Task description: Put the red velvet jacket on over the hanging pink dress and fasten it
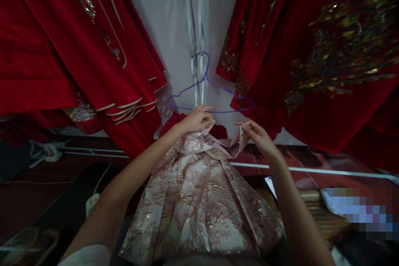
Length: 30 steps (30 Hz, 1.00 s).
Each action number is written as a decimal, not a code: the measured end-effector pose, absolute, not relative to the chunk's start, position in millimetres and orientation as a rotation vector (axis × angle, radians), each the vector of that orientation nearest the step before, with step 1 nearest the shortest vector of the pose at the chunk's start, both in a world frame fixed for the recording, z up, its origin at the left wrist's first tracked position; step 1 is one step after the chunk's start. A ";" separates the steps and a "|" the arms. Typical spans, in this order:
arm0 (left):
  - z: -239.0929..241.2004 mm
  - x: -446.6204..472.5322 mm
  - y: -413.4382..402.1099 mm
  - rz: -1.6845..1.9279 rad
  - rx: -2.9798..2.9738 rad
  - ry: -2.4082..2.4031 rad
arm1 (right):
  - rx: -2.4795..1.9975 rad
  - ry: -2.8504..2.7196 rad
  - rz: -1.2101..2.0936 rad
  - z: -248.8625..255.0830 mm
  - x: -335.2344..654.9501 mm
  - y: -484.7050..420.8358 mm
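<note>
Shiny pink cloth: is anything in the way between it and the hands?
Nothing visible is in the way. The left hand already grips the top of the shiny pink cloth, and the right hand pinches a loose strip of it. The purple hanger shows above the hands, not between.

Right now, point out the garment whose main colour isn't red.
The pale pink, gold-patterned pleated garment held by the left hand and right hand. Its colour sets it apart from the embellished red garments hanging on both sides.

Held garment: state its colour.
Pale pink, with a shiny gold-toned pattern; the garment shows in the head view.
</note>
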<state>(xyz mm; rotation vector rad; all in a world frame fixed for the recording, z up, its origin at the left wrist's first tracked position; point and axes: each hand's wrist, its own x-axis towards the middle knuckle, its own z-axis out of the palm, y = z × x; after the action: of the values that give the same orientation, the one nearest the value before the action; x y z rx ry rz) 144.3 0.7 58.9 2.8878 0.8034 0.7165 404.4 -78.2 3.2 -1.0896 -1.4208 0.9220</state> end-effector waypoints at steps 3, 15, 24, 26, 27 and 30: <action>40.0 156.6 2.6 0.602 2.937 0.833 | -1.019 -1.401 0.874 4.9 405.2 -80.3; 58.8 124.7 -71.8 0.746 2.912 0.900 | -1.027 -0.772 0.617 -22.7 423.7 -44.7; 62.9 115.5 -73.7 0.723 2.944 0.903 | -0.980 -0.811 0.641 -12.4 417.1 -44.3; 62.4 118.2 -72.5 0.708 2.941 0.905 | -0.998 -0.864 0.617 -2.3 414.5 -40.7; 61.9 120.0 -71.7 0.703 2.936 0.899 | -1.022 -0.906 0.588 4.2 412.8 -38.1; 60.1 126.0 -69.2 0.706 2.912 0.885 | -1.120 -1.040 0.425 24.1 407.5 -28.1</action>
<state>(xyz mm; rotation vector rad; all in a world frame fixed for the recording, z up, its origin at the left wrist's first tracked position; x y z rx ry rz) 126.0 -69.2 60.1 2.9124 0.8852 0.7062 407.5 -28.1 24.1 -1.1204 -1.0404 0.4252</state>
